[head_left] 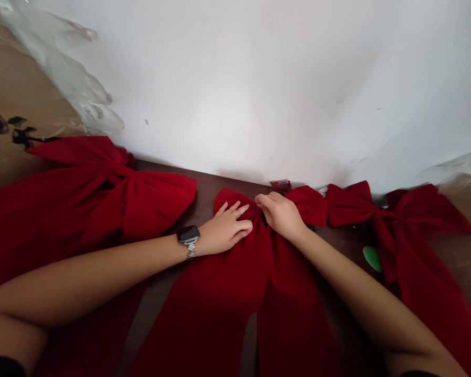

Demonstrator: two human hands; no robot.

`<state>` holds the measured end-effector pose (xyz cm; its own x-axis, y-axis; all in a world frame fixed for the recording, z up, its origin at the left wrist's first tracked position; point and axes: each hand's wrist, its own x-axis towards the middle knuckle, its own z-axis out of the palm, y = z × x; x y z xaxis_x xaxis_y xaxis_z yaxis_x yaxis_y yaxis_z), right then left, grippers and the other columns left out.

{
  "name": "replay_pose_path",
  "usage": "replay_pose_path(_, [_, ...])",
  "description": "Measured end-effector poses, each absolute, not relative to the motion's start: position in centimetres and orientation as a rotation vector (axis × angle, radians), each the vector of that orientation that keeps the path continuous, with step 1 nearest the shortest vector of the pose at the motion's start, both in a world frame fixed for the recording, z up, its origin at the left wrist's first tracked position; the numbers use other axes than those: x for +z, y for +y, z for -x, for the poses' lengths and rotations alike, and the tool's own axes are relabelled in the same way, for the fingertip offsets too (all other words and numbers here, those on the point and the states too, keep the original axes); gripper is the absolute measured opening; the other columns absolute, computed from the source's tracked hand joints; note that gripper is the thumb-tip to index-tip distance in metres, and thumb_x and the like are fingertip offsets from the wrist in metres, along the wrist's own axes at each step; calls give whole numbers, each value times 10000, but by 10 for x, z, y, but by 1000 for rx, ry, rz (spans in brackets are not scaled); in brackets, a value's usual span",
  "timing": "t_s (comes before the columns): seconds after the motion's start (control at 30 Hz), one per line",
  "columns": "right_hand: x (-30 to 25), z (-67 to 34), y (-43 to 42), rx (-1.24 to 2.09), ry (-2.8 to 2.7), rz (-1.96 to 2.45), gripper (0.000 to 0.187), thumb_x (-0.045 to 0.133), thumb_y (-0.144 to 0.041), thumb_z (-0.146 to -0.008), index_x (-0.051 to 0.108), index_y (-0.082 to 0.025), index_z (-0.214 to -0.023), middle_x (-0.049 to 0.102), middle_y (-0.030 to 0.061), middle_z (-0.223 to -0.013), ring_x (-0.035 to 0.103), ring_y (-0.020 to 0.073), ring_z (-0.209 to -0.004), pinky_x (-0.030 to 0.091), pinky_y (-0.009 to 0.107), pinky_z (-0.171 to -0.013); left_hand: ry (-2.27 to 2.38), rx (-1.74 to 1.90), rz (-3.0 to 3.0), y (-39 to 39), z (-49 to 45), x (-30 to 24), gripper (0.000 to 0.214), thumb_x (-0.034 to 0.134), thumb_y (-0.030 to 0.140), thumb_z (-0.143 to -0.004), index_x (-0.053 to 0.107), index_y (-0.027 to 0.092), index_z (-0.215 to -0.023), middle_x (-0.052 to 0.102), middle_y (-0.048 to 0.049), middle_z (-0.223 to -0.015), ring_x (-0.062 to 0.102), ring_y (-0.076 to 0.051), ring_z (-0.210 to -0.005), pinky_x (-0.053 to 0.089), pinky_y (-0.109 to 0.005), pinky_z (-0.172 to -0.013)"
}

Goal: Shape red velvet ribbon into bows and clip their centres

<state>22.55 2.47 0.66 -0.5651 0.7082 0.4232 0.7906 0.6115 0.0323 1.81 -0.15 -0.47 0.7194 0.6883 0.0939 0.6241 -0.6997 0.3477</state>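
"What do we see from the head camera?"

"Our left hand [224,229] lies on a red velvet bow [220,298], fingers slightly curled on the loop beside the knot; we cannot tell whether it pinches. Our right hand [281,215] curls over the knot, with the cloth gathered under its fingers, just beside the left."

"And the bow?"

"Directly under both hands, on a dark wooden table [204,180], its tails running down toward us between our forearms."

"What lies around the grip?"

"To its left, a larger red bow [82,209]. To its right, past our right hand, another red bow [400,225] sits just beside the held one, with a green piece [372,258] near it. A smartwatch [188,235] circles our left wrist. Beyond our hands rises a white wall [259,94]."
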Motion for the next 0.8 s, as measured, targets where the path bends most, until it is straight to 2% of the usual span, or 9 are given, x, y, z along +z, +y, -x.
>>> replay_pose_path(0.17, [15, -230, 24, -357, -2223, 1121, 209, 397, -129, -929, 593, -184, -881, 641, 55, -755, 531, 196, -741, 418, 279, -683, 1029, 308, -2645, -2, -18, -4, 222, 393, 264, -967, 598, 188, -928, 396, -145, -1488, 261, -367, -1423, 228, -612, -1118])
replay_pose_path(0.27, [22, -232, 23, -239, -2159, 1177, 191, 404, -156, -929, 573, -191, -846, 636, 66, -796, 542, 196, -759, 428, 288, -690, 1005, 344, -2623, -1, -18, -5, 198, 415, 256, -959, 598, 189, -925, 403, -141, -1484, 263, -368, -1423, 234, -651, -1096])
replay_pose_path(0.37, [26, -233, 24, 38, -2101, 1209, 140, 436, -184, -918, 548, -191, -835, 624, 60, -821, 552, 181, -756, 439, 289, -696, 983, 404, -2597, -1, -16, -6, 182, 436, 232, -944, 601, 179, -888, 417, -146, -1472, 277, -368, -1417, 234, -667, -1086])
replay_pose_path(0.47, [30, -233, 25, 489, -1938, 1142, 114, 506, -280, -901, 539, -189, -841, 618, 35, -799, 550, 135, -658, 452, 264, -634, 948, 545, -2596, -3, -14, -8, 170, 455, 209, -926, 606, 180, -855, 450, -126, -1443, 332, -337, -1390, 236, -653, -1095])
replay_pose_path(0.6, [43, -237, 27, 1001, -1632, 1011, 174, 598, -338, -840, 529, -185, -797, 659, 33, -837, 555, 87, -568, 453, 224, -533, 762, 718, -2656, -6, -13, -4, 157, 469, 184, -902, 608, 166, -830, 531, -125, -1334, 456, -276, -1271, 325, -536, -1098])
replay_pose_path(0.7, [58, -246, 25, 1142, -1461, 932, 168, 619, -311, -804, 503, -197, -762, 687, 30, -881, 623, 95, -634, 488, 212, -540, 500, 734, -2723, -10, -12, -1, 122, 496, 179, -880, 605, 172, -826, 597, -108, -1254, 497, -256, -1218, 326, -495, -1103])
replay_pose_path(0.8, [74, -259, 22, 1084, -1436, 897, 145, 607, -289, -786, 487, -212, -761, 692, 10, -845, 675, 115, -716, 530, 220, -584, 327, 696, -2749, -13, -11, 2, 93, 513, 172, -868, 601, 192, -847, 666, -68, -1161, 503, -246, -1226, 243, -506, -1140])
